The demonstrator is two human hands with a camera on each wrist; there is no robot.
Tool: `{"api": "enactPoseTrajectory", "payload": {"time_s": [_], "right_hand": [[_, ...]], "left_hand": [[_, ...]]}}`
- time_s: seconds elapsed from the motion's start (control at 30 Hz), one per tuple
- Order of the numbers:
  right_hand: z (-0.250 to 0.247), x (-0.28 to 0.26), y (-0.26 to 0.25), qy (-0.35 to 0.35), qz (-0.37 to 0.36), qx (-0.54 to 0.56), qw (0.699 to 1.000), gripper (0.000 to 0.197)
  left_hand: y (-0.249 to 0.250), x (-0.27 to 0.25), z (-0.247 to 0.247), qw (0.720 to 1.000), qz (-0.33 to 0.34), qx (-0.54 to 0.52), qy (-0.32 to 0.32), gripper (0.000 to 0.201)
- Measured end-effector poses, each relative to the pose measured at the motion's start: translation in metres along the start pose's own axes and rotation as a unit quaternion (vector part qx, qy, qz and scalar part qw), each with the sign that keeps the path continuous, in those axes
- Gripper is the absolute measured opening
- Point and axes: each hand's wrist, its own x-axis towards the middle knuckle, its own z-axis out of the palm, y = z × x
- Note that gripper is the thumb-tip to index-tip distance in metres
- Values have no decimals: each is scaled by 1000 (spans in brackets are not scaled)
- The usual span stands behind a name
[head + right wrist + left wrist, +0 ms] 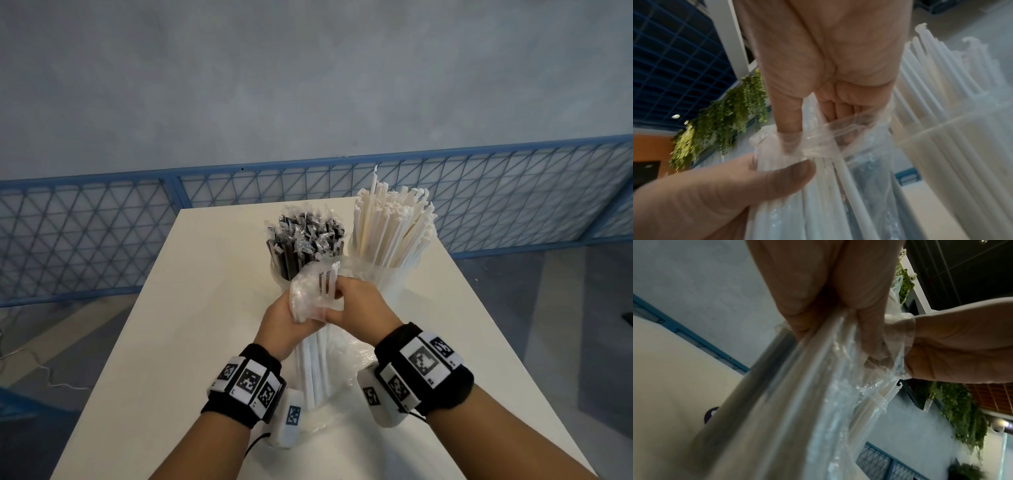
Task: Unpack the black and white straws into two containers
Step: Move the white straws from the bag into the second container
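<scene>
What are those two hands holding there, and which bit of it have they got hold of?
Both hold a clear plastic bag of straws at its top: the left hand grips the bundle just below the opening, and the right hand pinches the loose plastic at the mouth.

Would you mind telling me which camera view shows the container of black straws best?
The head view: the container of black straws stands whole on the table, left of the container of white straws, behind both hands. The left wrist view does not show it; the right wrist view shows only the white straws' container.
</scene>
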Motion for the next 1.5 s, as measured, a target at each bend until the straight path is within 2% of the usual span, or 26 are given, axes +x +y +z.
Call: {"api": "enactPoseTrajectory", "payload": {"time_s": [0.17,0.37,0.47,0.53,0.6,0.73,0.8,0.87,0.9,1.0,1.07,1.17,1.3,1.5], "right_hand": [[7,3,1,-29,-11,61,998,46],[14,2,1,-98,0,191,977,36],[16,4,2,-95,21,210,973,27],[17,4,3,-84,44,240,966,26],[19,3,3,-65,50,283,956,30],[21,0,4,8,77,357,931,34],[22,1,7,38,89,354,930,28],[21,0,6,38,85,373,923,27],[21,-1,5,32,82,384,919,29],[21,-1,5,34,83,394,915,28],[21,-2,5,33,83,396,914,27],[19,-1,6,13,77,414,907,27],[17,-1,6,-30,72,430,899,27],[13,-4,10,-50,45,428,901,26]], "left_hand": [[2,1,-5,996,8,49,-78,88],[8,-1,-4,989,17,48,-141,107],[1,1,-5,984,6,17,-176,130],[-4,3,-5,983,-6,6,-183,137],[-4,2,-5,983,-5,4,-182,134],[0,2,-6,983,-2,-53,-177,109],[4,-1,-5,984,-22,-73,-159,114],[5,-3,-4,988,-41,-57,-140,119],[5,-4,-3,989,-43,-58,-131,110],[10,-6,5,994,-20,-73,-80,61],[13,-7,8,997,-10,-65,-38,49],[14,-7,13,998,-9,-58,6,43],[7,1,16,995,-39,-81,52,39],[7,5,16,995,-42,-65,61,40]]}}
